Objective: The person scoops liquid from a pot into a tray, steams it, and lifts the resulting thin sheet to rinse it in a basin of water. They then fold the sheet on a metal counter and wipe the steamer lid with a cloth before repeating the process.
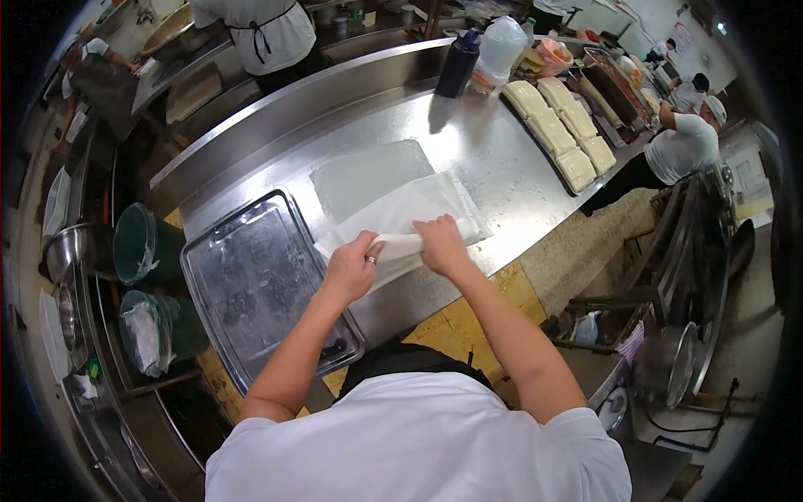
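Observation:
My left hand [351,266] and my right hand [442,244] are both closed on the near edge of a thin white sheet [410,209]. Between the two fists the edge is bunched into a fold. The rest of the sheet spreads over the steel table [502,151], with slight wrinkles and a loose corner towards the right. Just beyond it, a pale, wet-looking rectangle [368,171] lies flat on the steel, partly covered by the sheet. Beside my left hand is a large dark tray [259,289] with a smeared surface.
At the table's right stands a tray of several pale dough-like blocks [548,130]. A dark bottle [458,64] and a clear plastic jug [502,42] stand at the back. Lined green bins [144,243] are on the left. Co-workers, one in a white shirt [686,146], stand farther off.

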